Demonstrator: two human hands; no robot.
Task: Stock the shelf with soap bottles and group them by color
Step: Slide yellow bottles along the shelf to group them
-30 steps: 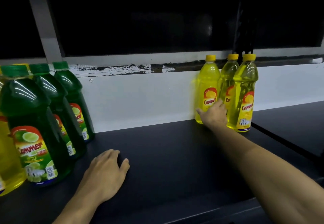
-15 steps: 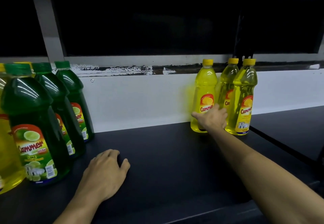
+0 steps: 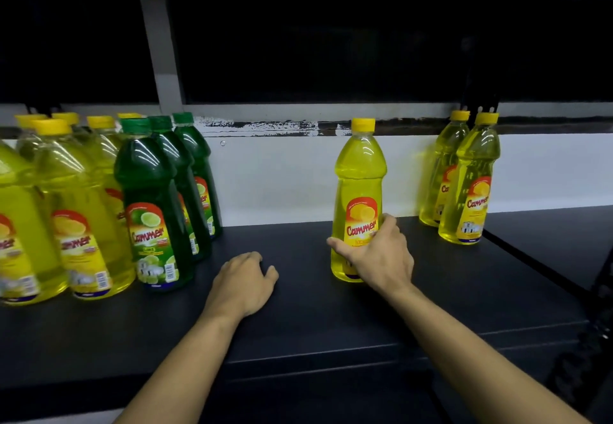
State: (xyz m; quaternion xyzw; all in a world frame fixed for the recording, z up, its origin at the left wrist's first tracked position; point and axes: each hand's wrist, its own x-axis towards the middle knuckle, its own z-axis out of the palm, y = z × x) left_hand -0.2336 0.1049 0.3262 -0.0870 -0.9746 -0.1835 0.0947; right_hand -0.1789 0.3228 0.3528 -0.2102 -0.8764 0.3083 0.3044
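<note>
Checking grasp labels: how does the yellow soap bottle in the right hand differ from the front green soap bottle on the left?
The held yellow plastic soap bottle stands alone mid-shelf, gripped low by the right hand; the front green plastic soap bottle stands untouched, heading a row of three green ones. Yellow cap against green cap. Lemon picture on the label against lime. Both stand upright on the black shelf, same shape, same Cammer brand.

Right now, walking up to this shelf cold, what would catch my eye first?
Probably the lone yellow soap bottle standing upright mid-shelf, with the right hand wrapped around its lower half. To the left, a row of dark green bottles stands beside a crowd of yellow ones, while two more yellow bottles sit at far right by the white wall. The left hand rests flat on the black shelf.
</note>
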